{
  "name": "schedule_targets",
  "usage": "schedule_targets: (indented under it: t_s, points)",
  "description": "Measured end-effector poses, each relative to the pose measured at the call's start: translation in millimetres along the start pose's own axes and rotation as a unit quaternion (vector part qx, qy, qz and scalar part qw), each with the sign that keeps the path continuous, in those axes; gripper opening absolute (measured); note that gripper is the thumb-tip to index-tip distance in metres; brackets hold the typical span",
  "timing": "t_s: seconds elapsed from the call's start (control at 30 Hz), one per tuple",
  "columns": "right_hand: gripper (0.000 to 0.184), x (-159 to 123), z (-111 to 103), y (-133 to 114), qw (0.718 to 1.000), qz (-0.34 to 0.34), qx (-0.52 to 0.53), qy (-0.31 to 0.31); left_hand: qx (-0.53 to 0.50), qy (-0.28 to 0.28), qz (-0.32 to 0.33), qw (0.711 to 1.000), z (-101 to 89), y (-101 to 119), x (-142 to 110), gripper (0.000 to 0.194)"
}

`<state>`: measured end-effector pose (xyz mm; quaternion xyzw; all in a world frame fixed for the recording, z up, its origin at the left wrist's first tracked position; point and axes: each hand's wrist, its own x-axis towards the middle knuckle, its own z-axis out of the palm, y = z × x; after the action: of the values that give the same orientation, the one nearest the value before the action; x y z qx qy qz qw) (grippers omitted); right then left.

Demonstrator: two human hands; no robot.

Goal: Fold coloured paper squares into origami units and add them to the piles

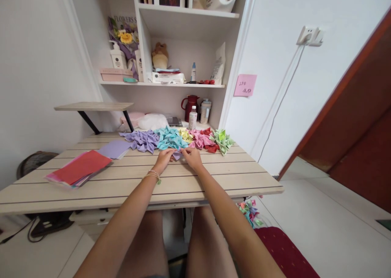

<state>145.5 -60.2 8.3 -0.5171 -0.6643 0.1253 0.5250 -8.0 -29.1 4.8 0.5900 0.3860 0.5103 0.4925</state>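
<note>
Between my two hands is a small piece of folded purple paper point(177, 156), low over the slatted table point(232, 174). My left hand point(165, 160) pinches its left side, and my right hand point(192, 156) grips the right side with the fingertips. Just beyond my fingers lie heaps of folded paper pieces: purple ones point(143, 140), turquoise ones point(171, 137), yellow ones point(185, 134), pink ones point(200, 139) and green ones point(222, 140). A few red ones point(212, 148) sit among the pink. My fingers partly hide the purple paper's folds.
Left on the table lie a stack of coloured sheets with red paper point(82, 166) on top and some purple sheets point(114, 148). Behind the heaps stand a clear bottle point(192, 118), a dark red jug point(191, 107) and a tumbler point(205, 110). A small raised shelf point(94, 106) stands at the back left.
</note>
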Motion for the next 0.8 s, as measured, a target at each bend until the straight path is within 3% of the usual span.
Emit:
schedule_targets:
  t_s: [0.33, 0.8]
  points:
    - [0.027, 1.5, 1.5, 4.6, 0.999, 0.023, 0.003, 0.031, 0.022, -0.034, 0.000, 0.999, 3.7, 4.4, -3.8, 0.024]
    - [0.025, 1.7, 2.5, 8.2, 0.999, 0.040, 0.001, 0.024, 0.052, -0.060, 0.033, 0.996, 8.1, 12.2, -14.7, 0.026]
